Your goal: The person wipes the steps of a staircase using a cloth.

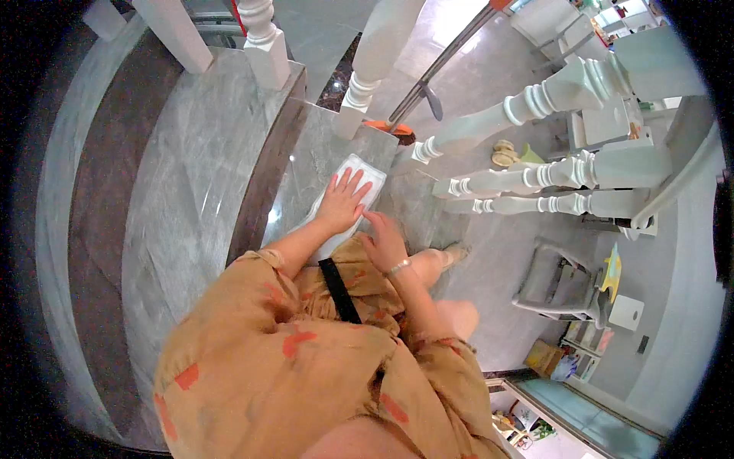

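Observation:
A folded white cloth (370,174) lies on the grey marbled stair tread (312,145). My left hand (342,205) rests flat on this cloth, palm down with its fingers spread. Close by on the right, my right hand (388,243) has a bracelet at its wrist. Its fingers are loosely bent, with thumb and forefinger apart. The fingertips reach the cloth's right edge; whether they touch it I cannot tell. Part of the cloth is hidden under my left hand and forearm.
More grey steps with dark risers (264,176) rise on the left. White balusters (527,111) stand ahead and to the right. Beyond them are a long-handled broom with orange parts (382,126), a grey folding chair (562,283) and a cardboard box (543,356).

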Motion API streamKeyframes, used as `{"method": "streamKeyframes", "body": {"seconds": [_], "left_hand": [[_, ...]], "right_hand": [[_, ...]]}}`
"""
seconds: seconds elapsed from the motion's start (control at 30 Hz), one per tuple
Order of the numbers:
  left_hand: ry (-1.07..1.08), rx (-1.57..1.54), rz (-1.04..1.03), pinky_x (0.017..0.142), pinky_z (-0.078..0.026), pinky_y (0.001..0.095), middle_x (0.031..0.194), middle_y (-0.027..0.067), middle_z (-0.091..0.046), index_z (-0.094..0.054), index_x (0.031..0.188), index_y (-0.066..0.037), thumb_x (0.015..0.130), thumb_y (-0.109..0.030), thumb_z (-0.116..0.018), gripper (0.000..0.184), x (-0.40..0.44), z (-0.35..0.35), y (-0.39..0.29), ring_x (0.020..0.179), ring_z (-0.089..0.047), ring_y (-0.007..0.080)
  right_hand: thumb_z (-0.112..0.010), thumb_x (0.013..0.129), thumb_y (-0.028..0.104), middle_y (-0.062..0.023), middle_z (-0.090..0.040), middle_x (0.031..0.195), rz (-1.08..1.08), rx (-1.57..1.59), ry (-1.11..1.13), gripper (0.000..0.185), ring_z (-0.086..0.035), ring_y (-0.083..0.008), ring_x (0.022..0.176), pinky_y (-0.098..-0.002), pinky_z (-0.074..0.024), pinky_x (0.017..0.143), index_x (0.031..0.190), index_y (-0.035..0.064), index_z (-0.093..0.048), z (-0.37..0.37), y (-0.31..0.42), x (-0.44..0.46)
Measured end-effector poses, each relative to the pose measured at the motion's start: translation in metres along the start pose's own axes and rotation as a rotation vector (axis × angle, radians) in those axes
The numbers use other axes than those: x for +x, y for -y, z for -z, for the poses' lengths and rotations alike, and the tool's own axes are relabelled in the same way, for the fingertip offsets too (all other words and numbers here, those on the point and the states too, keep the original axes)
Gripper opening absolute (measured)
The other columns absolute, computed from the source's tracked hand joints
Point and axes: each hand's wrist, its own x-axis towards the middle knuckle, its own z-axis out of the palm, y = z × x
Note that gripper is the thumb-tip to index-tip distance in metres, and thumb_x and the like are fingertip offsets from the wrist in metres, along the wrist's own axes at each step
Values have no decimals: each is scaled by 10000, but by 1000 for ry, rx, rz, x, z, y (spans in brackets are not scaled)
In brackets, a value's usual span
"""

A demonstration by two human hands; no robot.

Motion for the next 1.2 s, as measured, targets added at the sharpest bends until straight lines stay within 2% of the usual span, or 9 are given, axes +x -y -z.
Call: {"method": "streamKeyframes", "body": {"seconds": [0.2, 0.27, 0.37, 0.73, 0.87, 0.93, 0.97, 1.07, 1.2], "left_hand": [[45, -54, -71, 1131, -208, 556, 1515, 139, -324, -472, 1377, -112, 815, -218, -635, 595, 16, 15, 20, 1411, -278, 345], [36, -41, -43, 1132, -205, 557, 1509, 152, -328, -469, 1369, -81, 819, -210, -625, 586, -6, 22, 23, 1408, -281, 351], [100, -43, 8, 1133, -199, 559, 1496, 176, -334, -459, 1361, -32, 827, -198, -611, 580, -53, 21, 17, 1408, -275, 364], [150, -132, -82, 1119, -208, 600, 1522, 158, -301, -384, 1441, -83, 819, -210, -649, 688, 28, 36, 37, 1437, -221, 355], [280, 3, -147, 1116, -215, 603, 1545, 124, -278, -393, 1451, -157, 849, -271, -616, 652, -7, 43, 39, 1441, -224, 332], [297, 29, -158, 1117, -206, 605, 1564, 94, -258, -398, 1449, -190, 872, -324, -571, 617, -15, 30, 49, 1450, -203, 314], [300, 34, -155, 1117, -206, 605, 1564, 94, -258, -398, 1449, -190, 872, -324, -571, 617, -11, 32, 48, 1450, -203, 314], [279, 74, -148, 1113, -215, 606, 1562, 95, -261, -397, 1443, -182, 873, -313, -565, 609, -10, 37, 40, 1445, -210, 316], [309, 20, -149, 1103, -214, 635, 1559, 135, -251, -391, 1441, -155, 856, -309, -574, 632, -3, 33, 39, 1434, -231, 363]], "right_hand": [[-643, 862, 198, -286, -425, 1393, -65, 272, -146, 545, -375, -405, 1335, -435, -329, 1105, 1316, -35, -451, -55, -43, 63], [-629, 879, 266, -289, -315, 1482, -322, 183, -60, 665, -293, -433, 1382, -440, -245, 1149, 1406, -43, -368, -69, -46, 88], [-668, 835, 327, -358, -269, 1467, -356, -136, -84, 773, -245, -506, 1373, -472, -187, 1168, 1380, -115, -344, -88, -29, 102], [-556, 888, 518, -153, -56, 1608, -489, -248, 58, 842, -68, -336, 1481, -461, -136, 1177, 1518, 71, -219, -26, -40, 184], [-623, 852, 503, -123, -147, 1597, -404, -314, -24, 818, -101, -338, 1474, -490, -140, 1173, 1506, 149, -282, -31, -63, 202], [-711, 806, 404, -70, -313, 1528, -340, -224, -119, 650, -201, -339, 1437, -535, -163, 1157, 1377, 200, -477, -28, -66, 206], [-711, 806, 404, -70, -313, 1528, -338, -218, -119, 650, -201, -339, 1437, -535, -163, 1157, 1377, 200, -477, -30, -71, 207], [-743, 760, 233, -30, -487, 1363, -114, -177, -373, 313, -341, -337, 1344, -569, -205, 1129, 1050, 160, -648, -43, -77, 196], [-736, 767, 218, -40, -534, 1318, -100, -156, -395, 313, -368, -344, 1331, -579, -213, 1122, 1061, 154, -648, -52, -87, 199]]}}
